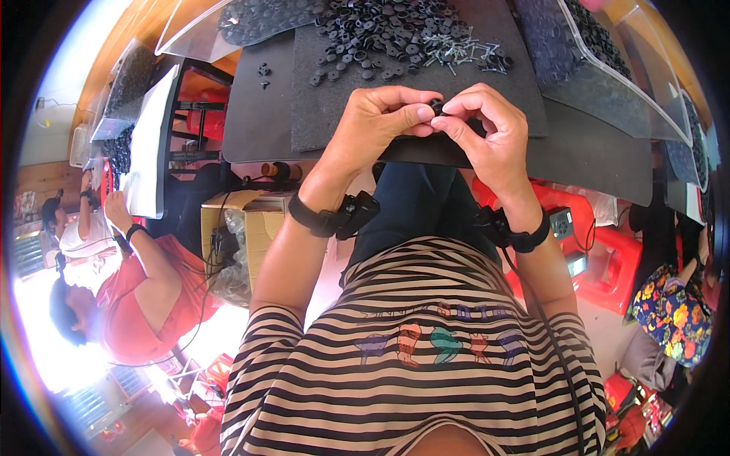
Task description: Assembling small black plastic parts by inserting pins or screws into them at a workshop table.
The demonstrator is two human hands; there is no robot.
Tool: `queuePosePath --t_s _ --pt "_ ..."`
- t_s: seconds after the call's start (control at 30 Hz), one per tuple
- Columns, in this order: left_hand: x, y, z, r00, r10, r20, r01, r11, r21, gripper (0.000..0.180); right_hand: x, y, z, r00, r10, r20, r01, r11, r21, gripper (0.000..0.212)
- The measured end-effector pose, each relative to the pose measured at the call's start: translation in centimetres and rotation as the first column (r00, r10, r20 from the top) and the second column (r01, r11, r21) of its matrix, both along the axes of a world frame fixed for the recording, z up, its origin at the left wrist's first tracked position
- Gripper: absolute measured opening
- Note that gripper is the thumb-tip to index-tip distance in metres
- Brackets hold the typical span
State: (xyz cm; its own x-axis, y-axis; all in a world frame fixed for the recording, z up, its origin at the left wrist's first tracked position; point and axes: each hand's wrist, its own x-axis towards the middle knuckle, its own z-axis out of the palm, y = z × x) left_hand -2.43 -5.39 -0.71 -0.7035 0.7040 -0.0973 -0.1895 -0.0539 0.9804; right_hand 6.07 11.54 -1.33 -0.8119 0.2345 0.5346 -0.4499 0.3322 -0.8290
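Above the near side of the dark mat (323, 102), my left hand (372, 125) and my right hand (490, 137) meet fingertip to fingertip. Both pinch one small black round part (436, 106), mostly covered by the fingers. Just beyond my hands lies a heap of similar black round knob-like parts (380, 38), some showing a centre hole. At its right side is a loose bunch of silvery screws (456, 52), with a few black parts beside it.
The mat rests on a dark table (255, 114). Clear bins of black parts stand at the far left (201, 34) and right (608, 99). A few small pieces (264, 72) lie left of the mat. Red stools (608, 270) and a cardboard box (266, 239) stand below; people sit on both sides.
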Motion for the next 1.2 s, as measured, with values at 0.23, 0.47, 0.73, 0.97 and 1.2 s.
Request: queuePosePath --t_s 0.23,0.47,0.73,0.97,1.2 --pt "-0.08 0.06 0.06 1.0 0.0 0.001 0.0 1.0 -0.015 0.021 -0.01 0.03 0.05 1.0 -0.016 -0.018 0.016 1.0 0.011 0.016" --pt "0.08 0.07 0.29 1.0 0.007 0.005 -0.007 0.999 -0.036 0.022 0.05 0.02 0.12 1.0 -0.008 -0.029 0.009 1.0 0.018 0.016" --pt "0.09 0.14 0.26 1.0 0.015 -0.004 -0.015 0.999 -0.036 0.022 -0.01 -0.08 -0.01 1.0 -0.025 -0.005 0.025 1.0 -0.004 0.016" --pt "0.16 0.15 0.25 1.0 0.011 -0.028 -0.012 0.999 -0.043 0.024 -0.32 0.29 -0.06 1.0 0.02 0.014 -0.021 1.0 0.005 0.017" --pt "0.21 0.21 0.27 0.999 0.022 -0.031 -0.023 0.999 -0.032 0.024 -0.13 0.18 0.0 0.999 0.034 0.042 -0.033 0.999 -0.018 0.017"
